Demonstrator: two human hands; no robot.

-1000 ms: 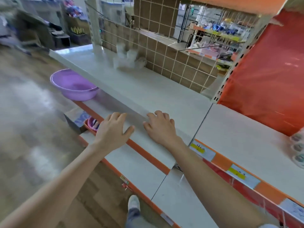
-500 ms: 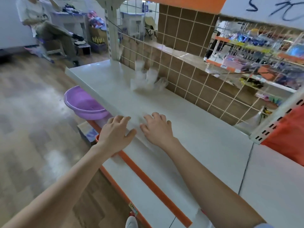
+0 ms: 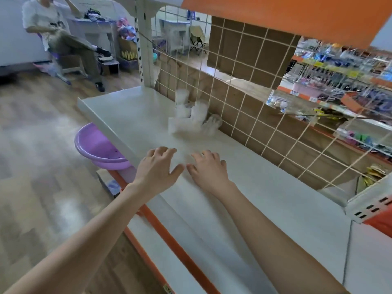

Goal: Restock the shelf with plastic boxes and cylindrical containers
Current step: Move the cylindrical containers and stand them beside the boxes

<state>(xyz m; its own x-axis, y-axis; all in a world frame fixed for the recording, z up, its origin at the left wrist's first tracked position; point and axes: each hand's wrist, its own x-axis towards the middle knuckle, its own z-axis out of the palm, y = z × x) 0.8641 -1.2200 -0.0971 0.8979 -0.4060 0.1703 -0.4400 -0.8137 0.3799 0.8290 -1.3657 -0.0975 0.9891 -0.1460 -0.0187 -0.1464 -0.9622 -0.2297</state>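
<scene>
Several clear plastic containers (image 3: 191, 117), too blurred to count, are being shown clustered at the back of the white shelf (image 3: 131, 115), against the wire grid (image 3: 254, 115). Nearer the shelf's front, well apart from them, the left hand (image 3: 157, 170) and right hand (image 3: 209, 171) are being held side by side, fingers spread and lightly bent, gripping nothing. A purple basin (image 3: 95, 145) is being stored below the shelf's front edge.

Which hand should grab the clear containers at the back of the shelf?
Right, probably. The right hand is fully over the shelf, in line with the containers; the left hand sits at its front edge. Both empty.
</scene>
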